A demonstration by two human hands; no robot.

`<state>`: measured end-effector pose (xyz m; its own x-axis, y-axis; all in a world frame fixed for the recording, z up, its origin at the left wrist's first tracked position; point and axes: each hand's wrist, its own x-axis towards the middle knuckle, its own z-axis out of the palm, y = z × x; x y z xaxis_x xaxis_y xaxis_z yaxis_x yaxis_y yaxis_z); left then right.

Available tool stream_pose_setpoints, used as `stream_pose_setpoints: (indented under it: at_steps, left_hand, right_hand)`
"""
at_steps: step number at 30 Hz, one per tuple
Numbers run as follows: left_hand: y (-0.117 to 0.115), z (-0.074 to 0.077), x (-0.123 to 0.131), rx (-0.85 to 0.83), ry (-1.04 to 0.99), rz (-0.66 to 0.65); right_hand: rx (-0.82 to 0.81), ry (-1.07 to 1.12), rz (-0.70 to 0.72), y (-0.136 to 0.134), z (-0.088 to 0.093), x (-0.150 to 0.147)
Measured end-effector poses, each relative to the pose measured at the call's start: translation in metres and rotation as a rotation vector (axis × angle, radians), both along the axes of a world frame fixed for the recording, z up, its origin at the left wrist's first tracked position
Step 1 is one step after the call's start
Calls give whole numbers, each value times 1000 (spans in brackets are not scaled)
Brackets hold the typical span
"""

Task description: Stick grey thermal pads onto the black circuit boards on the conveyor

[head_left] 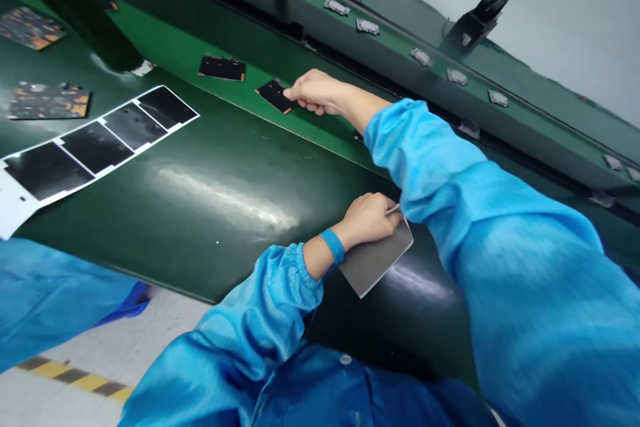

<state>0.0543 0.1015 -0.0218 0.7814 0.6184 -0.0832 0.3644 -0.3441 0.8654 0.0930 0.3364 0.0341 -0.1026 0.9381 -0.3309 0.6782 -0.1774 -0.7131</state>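
My right hand reaches out over a green belt, fingers closed in a pinch at the right edge of a flat black board with orange corners. Closer to my body, my left hand, with a blue band on its wrist, is closed over a thin grey rectangular panel just above or on the dark green table. Its fingertips are partly hidden, and a thin pale edge shows beside them. Another black board with orange corners lies on the belt, left of my right hand.
A white strip with black rectangular films lies on the dark green table. Stacked circuit boards are at left, near a dark post. Small metal parts line a raised ledge behind the belt. A blue sleeve shows lower left.
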Motion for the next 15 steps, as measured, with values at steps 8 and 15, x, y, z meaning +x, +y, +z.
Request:
stream_pose_setpoints:
  at_steps: [8, 15]
  left_hand:
    - [-2, 4, -5, 17, -74, 20]
    - [-1, -7, 2, -108, -174, -1]
  right_hand:
    - [1, 26, -140, 44, -29, -58]
    - [-118, 61, -89, 46, -28, -45]
